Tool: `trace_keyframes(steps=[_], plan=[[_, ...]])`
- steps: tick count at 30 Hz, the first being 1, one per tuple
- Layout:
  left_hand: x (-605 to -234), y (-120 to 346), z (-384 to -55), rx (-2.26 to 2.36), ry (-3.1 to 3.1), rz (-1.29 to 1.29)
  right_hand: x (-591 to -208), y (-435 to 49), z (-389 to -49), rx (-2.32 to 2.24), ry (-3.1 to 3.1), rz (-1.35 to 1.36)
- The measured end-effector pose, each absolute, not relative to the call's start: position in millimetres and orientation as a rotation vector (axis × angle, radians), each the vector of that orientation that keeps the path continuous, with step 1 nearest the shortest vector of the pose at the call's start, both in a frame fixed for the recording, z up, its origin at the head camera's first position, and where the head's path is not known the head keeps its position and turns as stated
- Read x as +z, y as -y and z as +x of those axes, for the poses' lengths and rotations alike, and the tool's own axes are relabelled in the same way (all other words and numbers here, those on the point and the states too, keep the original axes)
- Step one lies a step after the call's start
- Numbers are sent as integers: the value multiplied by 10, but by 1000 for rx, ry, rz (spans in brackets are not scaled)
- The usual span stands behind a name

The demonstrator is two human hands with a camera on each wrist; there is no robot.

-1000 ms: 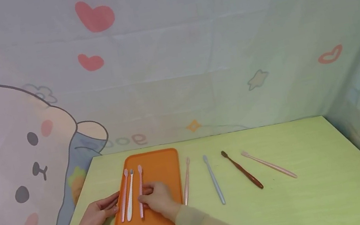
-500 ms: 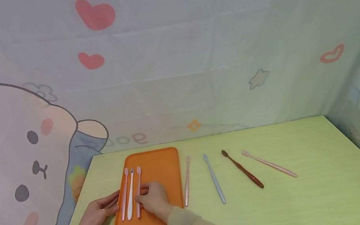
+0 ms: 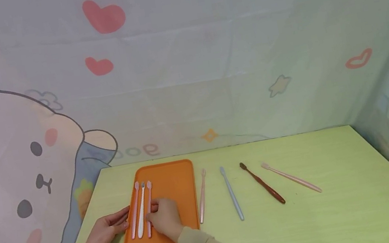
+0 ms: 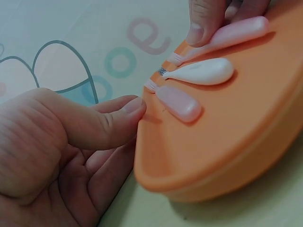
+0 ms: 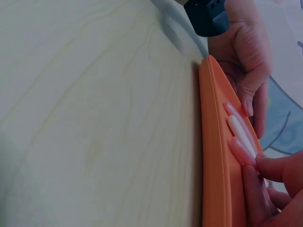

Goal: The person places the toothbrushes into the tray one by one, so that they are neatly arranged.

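Note:
On the orange tray, three toothbrushes lie nearly parallel, bristle heads toward the far side. Leftmost is a pink toothbrush, then a white toothbrush. My right hand pinches the third, another pink toothbrush, between thumb and fingers; its handle lies low over the tray floor in the right wrist view. My left hand grips the tray's left edge, thumb at the rim and the other fingers along the outside. Part of the held toothbrush is hidden behind my right fingers.
Right of the tray, on the pale yellow-green table, lie a pink toothbrush, a light blue toothbrush, a brown toothbrush and a slanted pink toothbrush. A printed cloth stands behind.
My right hand has shifted left with the pink toothbrush, bringing it closer to the white one. My left hand has stayed at the tray's edge.

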State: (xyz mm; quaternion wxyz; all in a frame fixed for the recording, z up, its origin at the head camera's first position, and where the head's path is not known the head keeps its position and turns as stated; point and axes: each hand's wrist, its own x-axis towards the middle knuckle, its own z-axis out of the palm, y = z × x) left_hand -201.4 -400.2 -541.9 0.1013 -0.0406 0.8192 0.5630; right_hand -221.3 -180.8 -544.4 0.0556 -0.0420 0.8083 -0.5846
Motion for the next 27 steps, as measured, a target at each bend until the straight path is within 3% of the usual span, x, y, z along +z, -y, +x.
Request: trace_keyframes(steps=[27], plan=[[-5420,3993,-2018,1673,-2429,-131,-5407,1808,-2167,-1788,-2425,-146]])
